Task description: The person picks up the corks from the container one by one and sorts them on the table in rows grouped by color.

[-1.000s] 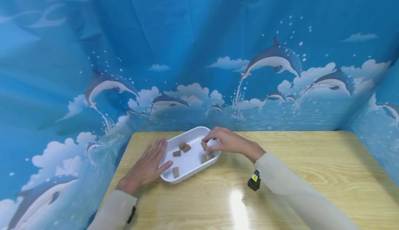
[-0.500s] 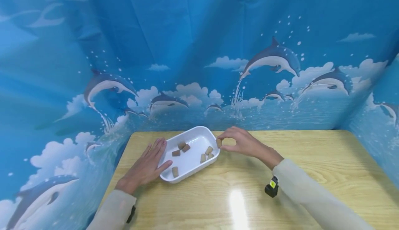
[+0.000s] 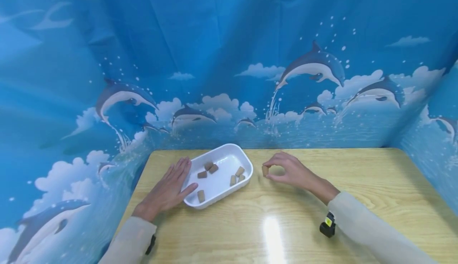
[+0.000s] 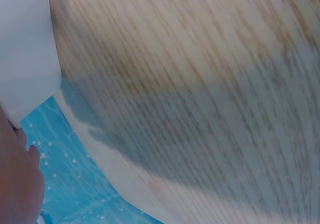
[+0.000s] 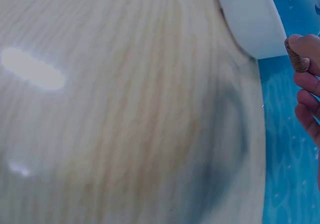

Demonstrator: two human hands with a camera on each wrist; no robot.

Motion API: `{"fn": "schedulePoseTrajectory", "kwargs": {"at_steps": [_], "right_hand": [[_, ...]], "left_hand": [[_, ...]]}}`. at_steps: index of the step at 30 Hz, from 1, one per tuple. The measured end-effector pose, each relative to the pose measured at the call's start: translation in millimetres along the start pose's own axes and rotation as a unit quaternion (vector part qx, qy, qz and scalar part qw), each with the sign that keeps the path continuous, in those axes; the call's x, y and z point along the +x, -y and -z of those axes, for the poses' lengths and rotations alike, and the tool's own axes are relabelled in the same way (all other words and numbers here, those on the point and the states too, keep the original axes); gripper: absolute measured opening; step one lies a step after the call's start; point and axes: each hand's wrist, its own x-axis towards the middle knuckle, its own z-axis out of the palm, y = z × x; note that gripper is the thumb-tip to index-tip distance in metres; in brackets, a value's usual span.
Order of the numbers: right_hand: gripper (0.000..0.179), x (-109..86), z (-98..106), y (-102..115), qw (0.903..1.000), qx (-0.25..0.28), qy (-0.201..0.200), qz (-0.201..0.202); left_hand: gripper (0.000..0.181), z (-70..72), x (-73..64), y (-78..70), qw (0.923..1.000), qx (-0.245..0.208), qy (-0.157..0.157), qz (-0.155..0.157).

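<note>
A white tray (image 3: pixel 219 190) holds several brown corks, grouped toward its left and right sides. Between thumb and index finger my right hand (image 3: pixel 291 171) pinches one cork (image 3: pixel 265 171), just right of the tray. The right wrist view shows the same cork (image 5: pixel 297 57) at the fingertips, with a speckled surface. With fingers extended, my left hand (image 3: pixel 168 188) rests against the tray's left side, its thumb over the near rim. Only part of the left hand (image 4: pixel 19 176) appears in the left wrist view, beside the tray wall (image 4: pixel 30 44).
The wood-grain table (image 3: pixel 222 236) carries the tray near its far edge. Behind the table hangs a blue curtain (image 3: pixel 222 57) printed with dolphins and clouds. A bright light reflection lies on the table's front middle.
My right hand has lifted a cork out of the tray's right end and carried it right, past the rim. My left hand and the tray have stayed in place.
</note>
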Motion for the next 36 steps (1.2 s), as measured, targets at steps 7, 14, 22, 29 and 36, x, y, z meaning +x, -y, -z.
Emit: {"fn": "schedulePoseTrajectory", "kwargs": {"at_steps": [7, 14, 22, 29, 36], "right_hand": [[0.033, -18.6, -3, -12, 0.9991, -0.009, 0.01, -0.039], [0.033, -32.7, -11, -21, 0.9978, -0.015, 0.012, -0.063], [0.035, -42.3, -18, -30, 0.9961, -0.012, 0.03, -0.083], [0.036, -46.0, -22, -35, 0.9969, -0.017, 0.029, -0.071], [0.038, -47.3, -24, -35, 0.9972, -0.014, 0.029, -0.068]], "left_hand": [[0.092, 0.8, 1.1, 1.7, 1.0, 0.004, -0.001, -0.005], [0.092, -0.3, 0.9, 3.1, 1.0, 0.004, 0.0, -0.003], [0.091, 0.3, -0.1, 2.2, 1.0, 0.004, -0.002, -0.006], [0.093, 0.6, -0.7, 2.5, 1.0, 0.005, 0.002, -0.008], [0.092, 0.0, -1.2, 2.7, 0.9999, 0.001, -0.002, -0.013]]}}
